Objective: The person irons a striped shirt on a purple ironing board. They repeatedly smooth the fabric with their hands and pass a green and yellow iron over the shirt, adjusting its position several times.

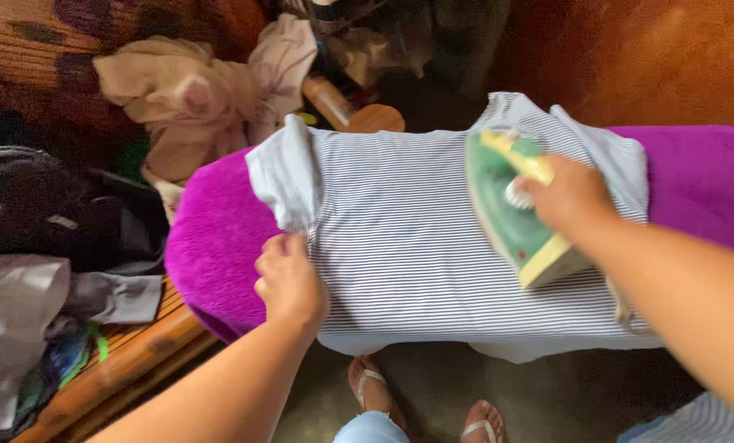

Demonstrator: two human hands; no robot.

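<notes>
A white shirt with thin dark stripes (400,238) lies spread over an ironing board with a bright purple cover (211,238). My right hand (568,197) grips the handle of a green and yellow iron (502,205), which rests on the shirt's right part. My left hand (289,279) presses on the shirt's near left edge, fingers curled on the cloth by the sleeve.
A heap of pale crumpled clothes (194,90) lies beyond the board at the left. Dark bags and grey cloth (55,221) sit on a wooden bench (129,353) at the left. My feet in sandals (375,390) stand on the floor below the board.
</notes>
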